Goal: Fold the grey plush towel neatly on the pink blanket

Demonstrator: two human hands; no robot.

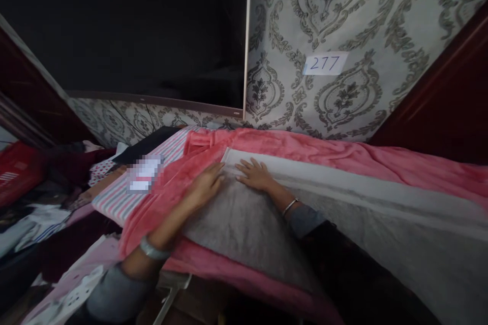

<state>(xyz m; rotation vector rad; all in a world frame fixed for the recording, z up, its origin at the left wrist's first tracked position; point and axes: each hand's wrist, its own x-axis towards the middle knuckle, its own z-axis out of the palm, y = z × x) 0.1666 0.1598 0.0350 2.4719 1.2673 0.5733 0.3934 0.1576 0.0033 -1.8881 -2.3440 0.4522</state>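
A large grey cloth lies spread over a pink plush blanket, with a paler band along its far edge. My right hand rests palm down on this band near the left corner, fingers spread. At that same corner, my left hand touches the cloth's left edge, its fingers stretched out and the thumb a little apart. A bracelet shows on each wrist. The grey cloth runs out of view on the right, partly hidden by my right arm.
A striped cloth sticks out at the left, with a blurred-out item on it. Heaped clothes and a red bag are farther left. Behind are a large dark screen and patterned wallpaper with a paper label reading 277.
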